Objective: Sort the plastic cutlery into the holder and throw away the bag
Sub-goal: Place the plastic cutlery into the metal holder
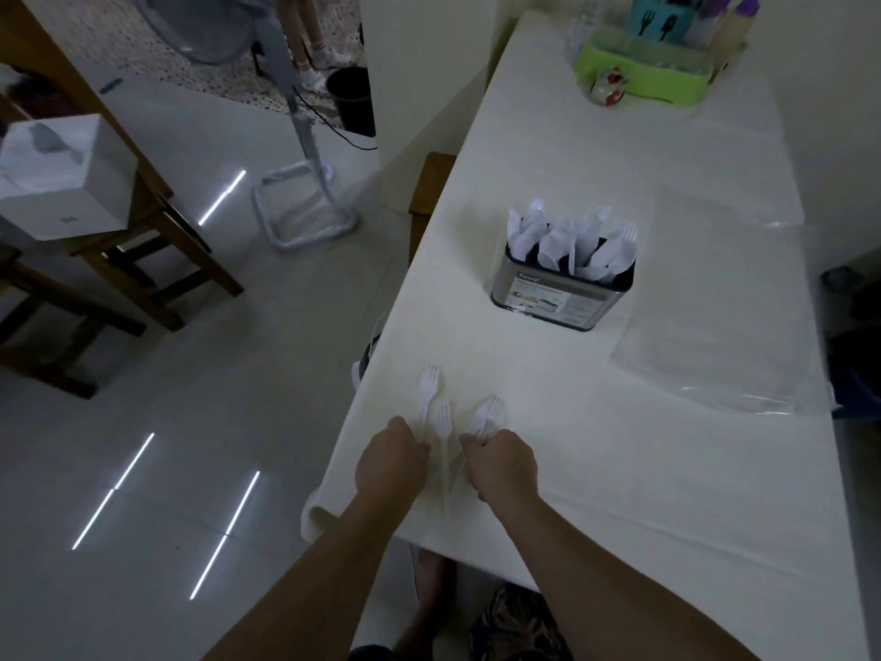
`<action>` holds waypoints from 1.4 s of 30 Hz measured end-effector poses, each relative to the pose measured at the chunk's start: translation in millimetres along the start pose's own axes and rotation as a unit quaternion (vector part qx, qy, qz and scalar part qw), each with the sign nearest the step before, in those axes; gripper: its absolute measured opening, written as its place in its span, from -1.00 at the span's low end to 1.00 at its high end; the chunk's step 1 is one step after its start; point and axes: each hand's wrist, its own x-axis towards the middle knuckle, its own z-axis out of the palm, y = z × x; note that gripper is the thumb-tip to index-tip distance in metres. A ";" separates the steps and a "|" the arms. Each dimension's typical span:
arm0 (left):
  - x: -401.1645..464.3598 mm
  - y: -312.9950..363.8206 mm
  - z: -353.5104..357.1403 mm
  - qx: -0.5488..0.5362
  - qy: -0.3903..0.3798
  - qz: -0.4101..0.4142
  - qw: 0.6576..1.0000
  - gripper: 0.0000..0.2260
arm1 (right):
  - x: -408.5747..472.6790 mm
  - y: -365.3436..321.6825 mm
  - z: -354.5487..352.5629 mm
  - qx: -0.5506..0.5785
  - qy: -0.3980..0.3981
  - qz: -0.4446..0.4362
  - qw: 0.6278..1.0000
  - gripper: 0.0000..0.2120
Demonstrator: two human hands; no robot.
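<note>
Left hand [388, 462]: at the near edge of the white-covered table [619, 469], fingers curled down onto the handles of white plastic forks [431, 395] lying flat on the cloth, tines pointing away from the person. Whether the fingers actually pinch a handle or only press on it cannot be told.

Right hand [503, 462]: just beside the left, knuckles up, fingers curled round the handles of a small bunch of forks [491, 410] whose heads fan out past the fingertips. A few loose handles lie on the cloth between the two hands.

Cutlery holder [562, 288]: metal-sided, dark inside, paper label on its near face; upright farther up the table, well apart from the hands. Filled with white plastic spoons and forks standing heads up; the compartments cannot be made out.

Clear plastic bag [715, 317]: flat on the table, right of the holder, near the wall-side edge.

Green tray [643, 71]: far end of the table, carrying bottles and a teal container; a small painted ceramic piece just in front of it.

Black bin [350, 100]: on the floor beyond the table's left edge, beside a standing fan's pole.

White box [62, 178]: on a wooden stool at far left.
</note>
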 end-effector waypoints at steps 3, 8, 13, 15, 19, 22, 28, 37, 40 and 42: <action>1.3 0.0 -0.1 0.005 0.011 -0.005 1.000 -0.79 | 2.0 -9.1 -2.4 -0.016 0.014 -0.014 1.000 -0.60; 5.1 -2.0 -0.7 0.007 0.012 -0.003 1.000 -0.82 | 9.3 -15.0 -1.2 -0.024 0.013 -0.002 1.000 -0.70; 6.1 -3.5 0.0 0.005 0.008 0.006 1.000 -0.81 | 15.5 -14.5 -2.4 0.016 -0.023 0.024 0.999 -0.78; 5.5 -3.9 -0.4 0.002 0.009 0.008 1.000 -0.82 | 14.0 -13.6 -8.1 0.044 -0.043 0.028 0.998 -0.78; 5.7 -3.7 -2.3 -0.002 -0.002 0.013 1.000 -0.81 | 10.4 -7.7 -17.9 0.151 -0.054 0.049 0.986 -0.78; 3.2 0.0 -5.2 -0.006 0.010 0.008 1.000 -0.82 | 9.2 -2.1 -22.5 0.236 -0.071 0.072 0.966 -0.73; 0.4 28.8 -8.7 -0.112 0.025 0.095 0.989 -0.80 | 4.0 -4.4 -43.0 0.301 -0.139 0.032 0.943 -0.78; 3.8 66.4 -8.9 -0.244 -0.120 0.174 0.946 -0.80 | 13.2 -12.7 -82.1 0.323 -0.144 -0.015 0.935 -0.81; 2.4 69.2 -9.0 -0.279 -0.129 0.138 0.941 -0.82 | 14.7 -10.8 -83.0 0.324 -0.134 -0.020 0.936 -0.91; 1.7 68.4 -7.6 -0.284 -0.119 0.115 0.945 -0.81 | 15.3 -10.1 -80.5 0.331 -0.127 -0.014 0.935 -0.93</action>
